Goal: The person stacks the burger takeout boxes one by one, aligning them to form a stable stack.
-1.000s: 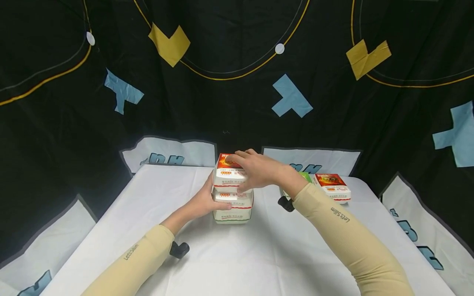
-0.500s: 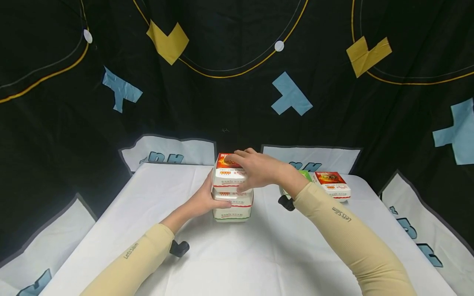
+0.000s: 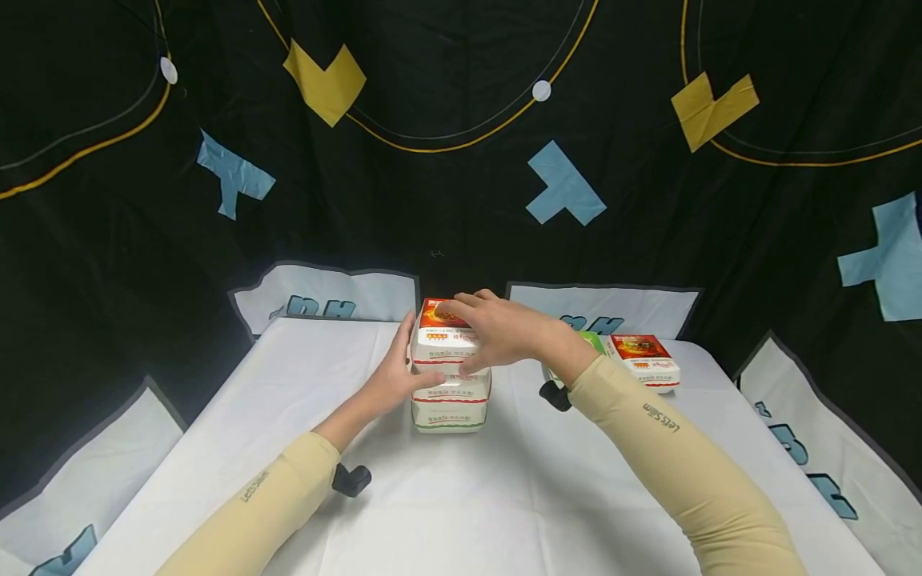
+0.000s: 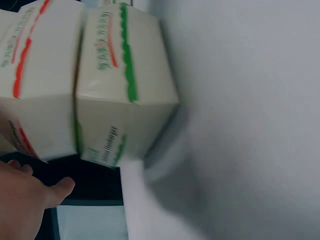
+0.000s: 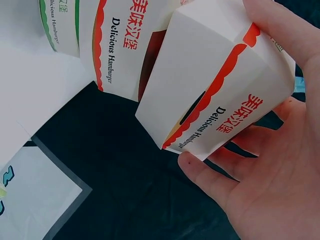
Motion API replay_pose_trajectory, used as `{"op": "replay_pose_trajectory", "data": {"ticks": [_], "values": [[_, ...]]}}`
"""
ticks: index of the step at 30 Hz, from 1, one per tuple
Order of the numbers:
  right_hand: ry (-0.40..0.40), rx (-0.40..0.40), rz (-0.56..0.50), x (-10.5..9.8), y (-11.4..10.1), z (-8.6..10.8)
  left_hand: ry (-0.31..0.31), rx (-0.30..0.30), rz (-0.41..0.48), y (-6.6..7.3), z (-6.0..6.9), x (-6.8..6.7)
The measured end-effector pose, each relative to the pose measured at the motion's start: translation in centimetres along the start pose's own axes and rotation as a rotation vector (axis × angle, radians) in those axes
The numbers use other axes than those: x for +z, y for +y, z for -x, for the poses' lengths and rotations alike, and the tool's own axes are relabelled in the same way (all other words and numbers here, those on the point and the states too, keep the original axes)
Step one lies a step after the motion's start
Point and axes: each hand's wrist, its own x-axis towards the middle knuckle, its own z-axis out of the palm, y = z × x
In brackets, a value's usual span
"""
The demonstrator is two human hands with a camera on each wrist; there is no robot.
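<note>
Black cloth (image 3: 461,208) hangs behind the bottom box (image 3: 450,417), and a white tabletop (image 3: 468,504) is under it. Two more boxes sit above the bottom box, making a tower.

Up above the bottom box, the right hand (image 3: 507,328) is clamped on the top box (image 3: 445,350), thumb near us and fingers over the top. The left hand (image 3: 392,380) is left of the bottom box and a bit higher, its thumb and fingers spread apart. I can't tell if its fingers touch the tower.

To do this well, I think the right hand should sit the top box flat, right over the bottom box, and not squeeze. The left hand should be close by, because the tower could tip. In the right wrist view, the top box looks tilted on the middle box (image 3: 457,392).

The boxes look like thin white card. Well right of the bottom box are a red-lidded box (image 3: 651,373) and a green-lidded box (image 3: 590,339), partly hidden. The top box has a red lid (image 3: 433,314) and a wavy red line (image 5: 218,79); the bottom box has a wavy green line (image 4: 128,65). Smallest are the words "Delicious Hamburger".
</note>
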Motion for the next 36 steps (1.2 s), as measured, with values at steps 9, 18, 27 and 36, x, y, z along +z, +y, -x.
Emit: {"op": "replay_pose_trajectory", "data": {"ticks": [9, 18, 27, 36], "values": [[-0.008, -0.009, 0.004, 0.0, 0.0, 0.1, 0.066, 0.035, -0.028, 1.7, -1.1, 0.0], [0.003, -0.014, 0.011, 0.1, 0.1, 0.1, 0.050, 0.026, -0.065, 2.2, -1.4, -0.1], [0.011, -0.032, -0.010, 0.2, 0.0, 0.1, 0.061, 0.005, -0.128, 2.3, -1.3, -0.2], [-0.001, -0.017, -0.032, 0.1, 0.1, 0.2, 0.064, 0.001, -0.154, 2.2, -1.3, -0.2]]}}
